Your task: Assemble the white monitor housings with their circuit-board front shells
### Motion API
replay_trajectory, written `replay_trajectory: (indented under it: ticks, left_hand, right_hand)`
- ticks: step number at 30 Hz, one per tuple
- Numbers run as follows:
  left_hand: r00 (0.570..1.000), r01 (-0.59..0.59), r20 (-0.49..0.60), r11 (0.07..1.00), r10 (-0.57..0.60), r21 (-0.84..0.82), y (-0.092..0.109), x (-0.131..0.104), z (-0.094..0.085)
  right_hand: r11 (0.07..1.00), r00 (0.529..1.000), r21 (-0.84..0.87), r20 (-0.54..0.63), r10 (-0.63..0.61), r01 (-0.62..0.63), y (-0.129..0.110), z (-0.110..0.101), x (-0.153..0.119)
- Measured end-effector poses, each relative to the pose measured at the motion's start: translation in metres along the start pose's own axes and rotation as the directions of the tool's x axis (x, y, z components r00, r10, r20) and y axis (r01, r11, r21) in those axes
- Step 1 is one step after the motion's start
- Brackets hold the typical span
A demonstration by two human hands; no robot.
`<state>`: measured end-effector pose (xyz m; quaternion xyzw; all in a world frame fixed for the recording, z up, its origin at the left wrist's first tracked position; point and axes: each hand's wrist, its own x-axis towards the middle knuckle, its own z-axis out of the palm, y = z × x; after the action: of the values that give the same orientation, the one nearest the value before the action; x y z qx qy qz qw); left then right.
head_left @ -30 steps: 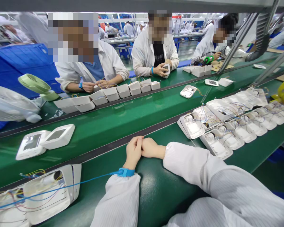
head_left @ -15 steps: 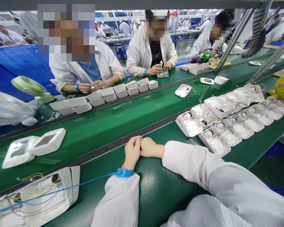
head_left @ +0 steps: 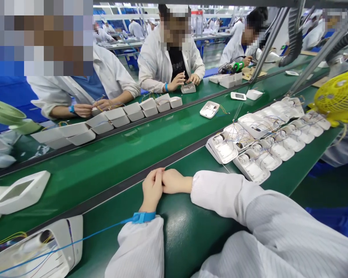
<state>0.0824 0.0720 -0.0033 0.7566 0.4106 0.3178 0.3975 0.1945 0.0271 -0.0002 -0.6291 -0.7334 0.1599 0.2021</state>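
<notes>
Hands first: our left hand (head_left: 151,189) and right hand (head_left: 174,181) rest on the green worktop (head_left: 191,231), fingers curled in and pressed knuckle to knuckle, gripping nothing. They lie just short of the dark strip (head_left: 104,195) that edges the belt (head_left: 127,154). A blue wrist strap (head_left: 143,217) circles our left wrist, and its blue cord (head_left: 75,241) runs off to the left across an open white casing (head_left: 43,251) with coloured wires inside.

To our right, well apart from the hands, a double row of open casings (head_left: 266,135) lies on the worktop, each with thin wires looped over it. A yellow fan (head_left: 338,96) stands at the far end of that row. On the belt, to the left, sits a white housing (head_left: 17,193) with a window; further along it lies a single open unit (head_left: 209,109).

Beyond the belt, a line of white boxes (head_left: 118,116) stands in front of a person in a white coat whose hands (head_left: 92,107) work on wires. A second person (head_left: 171,58) in a white coat wears a dark shirt with white lettering; we can make out what looks like "ROU", the rest hidden by the coat. A green fan (head_left: 8,116) stands at the far left.
</notes>
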Motion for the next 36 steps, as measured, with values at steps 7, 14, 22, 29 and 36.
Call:
replay_trajectory:
  ticks: [7, 14, 22, 29, 36]
  left_hand:
    - [1.000, 0.004, -0.004, 1.000, -0.004, 0.013, 0.0000, -0.0003, -0.0003]
    - [1.000, 0.003, -0.001, 1.000, -0.003, 0.013, -0.0008, 0.0000, -0.0002]
    - [1.000, -0.002, -0.003, 1.000, 0.002, 0.012, -0.0014, -0.0001, -0.0002]
    - [1.000, -0.013, -0.006, 1.000, 0.013, 0.001, -0.0014, 0.0001, 0.0002]
    - [1.000, -0.017, -0.003, 1.000, 0.017, 0.005, -0.0012, -0.0010, 0.0002]
  right_hand:
    - [1.000, 1.000, -0.012, -0.006, -0.004, 0.004, 0.0010, 0.0006, 0.0000]
    - [1.000, 1.000, -0.011, -0.004, -0.002, 0.002, -0.0002, -0.0004, -0.0006]
    - [1.000, 1.000, -0.008, -0.010, -0.010, 0.010, 0.0003, -0.0005, -0.0005]
    - [1.000, 1.000, -0.002, 0.012, 0.015, -0.015, -0.0029, -0.0052, -0.0010]
    - [1.000, 0.999, -0.002, 0.033, 0.021, -0.021, -0.0029, -0.0055, -0.0015]
